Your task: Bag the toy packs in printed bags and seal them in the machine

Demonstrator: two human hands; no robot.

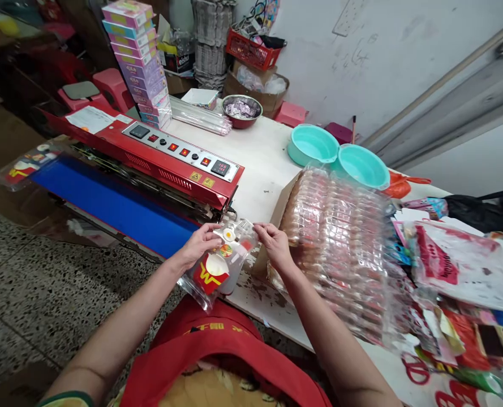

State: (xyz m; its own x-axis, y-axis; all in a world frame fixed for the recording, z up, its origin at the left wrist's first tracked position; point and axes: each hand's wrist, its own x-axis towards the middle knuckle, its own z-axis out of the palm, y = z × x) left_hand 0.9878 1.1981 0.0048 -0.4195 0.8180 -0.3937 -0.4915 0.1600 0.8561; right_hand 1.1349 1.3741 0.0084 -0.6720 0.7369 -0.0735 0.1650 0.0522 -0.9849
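Between my two hands hangs a clear plastic bag with a red fries carton, a fried-egg piece and other small toy food pieces inside. My left hand pinches its upper left edge. At the upper right corner my right hand grips the same bag between thumb and fingers. Just beyond the bag stands a red sealing machine with lit switches and a digital display. Its blue conveyor belt runs off to the left, where another filled bag lies at the far end.
Right of my hands, a cardboard box is packed with rows of plastic-wrapped pieces. Two turquoise basins and a metal bowl stand behind. Stacked small boxes rise behind the machine. Red scissors and mixed packaging lie at right.
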